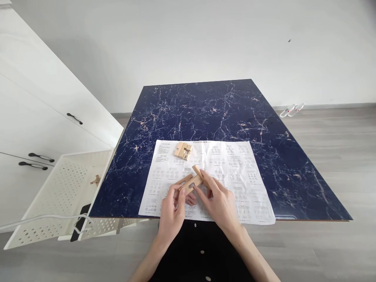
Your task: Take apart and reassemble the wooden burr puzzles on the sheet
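Note:
Above a printed paper sheet (266,216), my two hands hold light wooden interlocking puzzle pieces. My left hand (172,209) pinches the near end of a slotted wooden puzzle piece (198,179) between thumb and fingers. Another notched wooden piece (185,179) shows just behind it, also by the left fingers. The right hand (221,201) grips a wooden stick (196,169) that crosses the slotted piece at its far end; the right fingers partly hide where they meet. Farther up the sheet lies a small cluster of wooden puzzle blocks (179,149), with a dark mark on one end.
The sheet lies on a dark blue marbled table (188,109), at its near edge. Left of the table stands a white perforated basket (58,188) with a small wooden piece (95,180) inside and a white cable (47,216) across it. Clear bottles (287,111) are on the floor at right.

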Demonstrator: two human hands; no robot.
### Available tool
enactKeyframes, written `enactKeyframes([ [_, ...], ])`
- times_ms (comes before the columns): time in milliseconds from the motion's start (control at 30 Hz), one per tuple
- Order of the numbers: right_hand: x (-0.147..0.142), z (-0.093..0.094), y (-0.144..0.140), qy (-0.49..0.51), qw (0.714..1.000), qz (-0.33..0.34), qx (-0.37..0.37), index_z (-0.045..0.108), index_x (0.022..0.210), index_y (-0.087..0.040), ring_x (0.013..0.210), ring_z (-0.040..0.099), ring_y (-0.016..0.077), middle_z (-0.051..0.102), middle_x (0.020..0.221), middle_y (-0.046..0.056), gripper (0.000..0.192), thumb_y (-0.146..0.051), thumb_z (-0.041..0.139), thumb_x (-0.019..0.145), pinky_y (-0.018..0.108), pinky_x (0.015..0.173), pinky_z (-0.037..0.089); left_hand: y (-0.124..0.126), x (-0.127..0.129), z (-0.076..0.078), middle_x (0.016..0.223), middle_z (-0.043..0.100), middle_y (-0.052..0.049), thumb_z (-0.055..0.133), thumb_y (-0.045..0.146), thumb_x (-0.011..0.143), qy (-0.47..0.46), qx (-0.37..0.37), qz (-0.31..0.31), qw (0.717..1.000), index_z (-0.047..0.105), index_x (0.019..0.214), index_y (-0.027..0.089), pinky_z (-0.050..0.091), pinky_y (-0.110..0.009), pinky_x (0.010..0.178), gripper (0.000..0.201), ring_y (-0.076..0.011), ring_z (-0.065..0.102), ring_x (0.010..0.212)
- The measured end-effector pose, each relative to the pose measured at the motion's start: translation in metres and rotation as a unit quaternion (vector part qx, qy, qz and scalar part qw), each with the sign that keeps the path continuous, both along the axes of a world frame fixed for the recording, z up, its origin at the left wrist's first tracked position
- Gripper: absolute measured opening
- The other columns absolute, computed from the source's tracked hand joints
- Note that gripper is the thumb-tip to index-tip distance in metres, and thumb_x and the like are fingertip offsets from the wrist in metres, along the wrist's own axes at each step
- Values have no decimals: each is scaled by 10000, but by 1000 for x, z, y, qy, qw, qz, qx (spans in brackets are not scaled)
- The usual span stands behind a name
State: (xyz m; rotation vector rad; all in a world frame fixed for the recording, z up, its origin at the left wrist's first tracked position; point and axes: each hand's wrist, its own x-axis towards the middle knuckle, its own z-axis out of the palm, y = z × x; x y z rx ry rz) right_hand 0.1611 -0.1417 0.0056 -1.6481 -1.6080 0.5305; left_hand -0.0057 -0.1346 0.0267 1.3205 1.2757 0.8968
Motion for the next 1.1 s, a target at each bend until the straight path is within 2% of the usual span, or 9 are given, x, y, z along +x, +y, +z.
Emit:
enactKeyframes([
  [167, -1, -8, -1, -28, 999, 0, 41, 569, 1564, -216, 527, 558, 136, 706, 795, 20, 532, -448, 576, 1086, 261, 499, 457, 0, -2, 0, 999, 801, -69, 504, 477, 1115, -5, -2, -7, 1000, 617, 1110, 209, 643, -374, 813, 290, -250, 794, 922],
  [300, 2, -13, 0, -63, 993, 5, 100, 582, 1546, -166, 507, 528, 105, 684, 766, 0, 513, -409, 579, 1094, 242, 483, 426, 0, -3, -2, 955, 783, -54, 495, 480, 1118, -11, 7, -16, 1000, 607, 1099, 212, 642, -372, 789, 291, -234, 780, 869],
  [367, 3, -11, 1, -82, 989, 10, 120, 602, 1525, -155, 506, 528, 102, 663, 727, -12, 494, -395, 587, 1094, 240, 484, 421, -1, -3, -3, 904, 769, -39, 494, 472, 1119, -16, 8, -23, 1000, 595, 1081, 216, 639, -366, 767, 279, -219, 766, 814],
  [467, 3, -5, 2, -106, 984, 45, 136, 614, 1523, -202, 502, 520, 97, 653, 701, -26, 430, -316, 561, 1112, 245, 492, 404, 0, -3, -3, 798, 725, -10, 499, 462, 1118, -30, 11, -34, 999, 586, 1070, 221, 629, -351, 723, 261, -203, 732, 731],
  [600, 0, 3, 0, -109, 981, 91, 134, 581, 1554, -212, 536, 540, 100, 641, 708, -28, 420, -232, 482, 1146, 252, 519, 397, 2, -1, -4, 744, 692, 2, 500, 462, 1115, -44, 15, -25, 999, 596, 1076, 221, 620, -342, 705, 263, -195, 706, 694],
  [800, -2, 8, 1, -95, 985, 97, 111, 580, 1549, -187, 546, 550, 99, 662, 746, -18, 416, -212, 468, 1149, 248, 510, 371, 0, 0, -8, 752, 697, -6, 507, 456, 1114, -46, 12, -7, 999, 594, 1044, 216, 621, -342, 721, 265, -194, 720, 702],
  [1000, -5, 1, 0, -95, 987, 80, 100, 601, 1521, -161, 529, 521, 112, 619, 718, -20, 403, -203, 455, 1148, 251, 493, 378, -2, 0, -7, 765, 718, -18, 511, 434, 1114, -40, 14, -11, 999, 584, 1046, 217, 620, -345, 705, 239, -206, 740, 716],
  [1100, -7, -5, -1, -97, 987, 71, 107, 557, 1557, -171, 521, 507, 118, 617, 725, -16, 434, -174, 427, 1143, 251, 480, 371, -2, 1, -5, 753, 716, -15, 505, 428, 1118, -32, 15, -12, 999, 578, 1046, 218, 615, -338, 686, 233, -204, 740, 707],
])
